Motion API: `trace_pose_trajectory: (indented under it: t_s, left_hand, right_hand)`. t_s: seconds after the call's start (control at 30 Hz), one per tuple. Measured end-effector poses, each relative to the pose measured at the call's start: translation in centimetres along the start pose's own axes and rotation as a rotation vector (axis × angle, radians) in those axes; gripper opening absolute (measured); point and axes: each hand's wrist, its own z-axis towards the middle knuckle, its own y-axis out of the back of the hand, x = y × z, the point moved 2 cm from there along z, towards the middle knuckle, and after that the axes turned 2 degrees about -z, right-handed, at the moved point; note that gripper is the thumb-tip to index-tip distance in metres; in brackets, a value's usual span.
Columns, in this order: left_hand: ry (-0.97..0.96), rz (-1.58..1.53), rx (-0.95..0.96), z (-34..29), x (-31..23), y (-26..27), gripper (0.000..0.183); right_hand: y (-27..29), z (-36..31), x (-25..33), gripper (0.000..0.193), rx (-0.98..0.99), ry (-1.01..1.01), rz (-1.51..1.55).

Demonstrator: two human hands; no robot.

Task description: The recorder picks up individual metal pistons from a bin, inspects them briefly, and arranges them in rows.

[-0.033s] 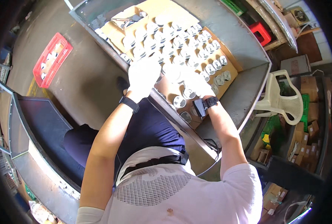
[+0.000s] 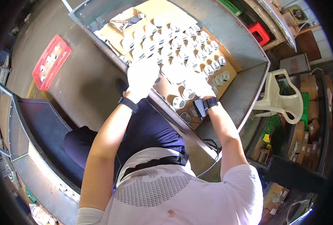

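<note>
My left hand (image 2: 142,77) and my right hand (image 2: 197,84), both in white gloves, reach over the near edge of a metal-walled bench. Strong glare washes out the fingers, so their grip does not show. Between the hands is a bright, rounded pale shape (image 2: 175,73), which seems to touch the right hand; the glare hides its outline. Many round silvery metal parts resembling pistons stand in rows on brown cardboard (image 2: 232,67) around and beyond the hands. One such part (image 2: 179,102) sits just in front of the right hand, close to a second one (image 2: 188,93).
A small open cardboard box (image 2: 127,20) with tools lies at the bench's far left. On the floor to the left is a red crate (image 2: 51,63) holding several parts. A pale plastic chair (image 2: 288,101) stands right, near a red stool (image 2: 259,33). A dark cable (image 2: 213,144) hangs by the bench's near corner.
</note>
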Motion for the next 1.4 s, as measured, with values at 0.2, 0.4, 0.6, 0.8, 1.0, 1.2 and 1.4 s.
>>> trace_pose_trajectory:
  t_s: [0.2,0.4,0.6,0.8,1.0,1.2,1.4]
  left_hand:
    - [0.132,-0.678,-0.01,0.8,-1.1,-1.1,0.023]
    - [0.348,-1.224,0.378,0.6,-5.5,-1.9,0.06]
    - [0.314,-1.576,0.726,-0.4,-5.9,-5.3,0.054]
    - [-0.09,-1.194,0.457,0.5,-6.6,-3.8,0.049]
    - [-0.126,-0.681,0.292,0.7,-7.0,0.1,0.087]
    - [0.394,-1.524,0.185,-1.0,-5.7,-5.4,0.086]
    - [0.367,-1.803,0.374,-0.4,-5.9,-4.5,0.067]
  right_hand:
    - [2.3,-2.2,-0.3,0.036,-0.249,0.032,0.23]
    - [4.3,-3.6,2.0,0.043,-0.196,-0.05,0.33]
    - [2.8,-3.8,0.3,0.045,-0.192,-0.017,0.474]
    - [2.5,-3.8,0.6,0.037,-0.227,-0.016,0.614]
    - [4.4,-4.3,3.2,0.028,-0.157,0.04,0.705]
    - [4.6,-4.9,4.1,0.028,-0.202,0.017,0.68]
    - [5.1,-5.3,4.3,0.026,-0.218,0.027,0.651]
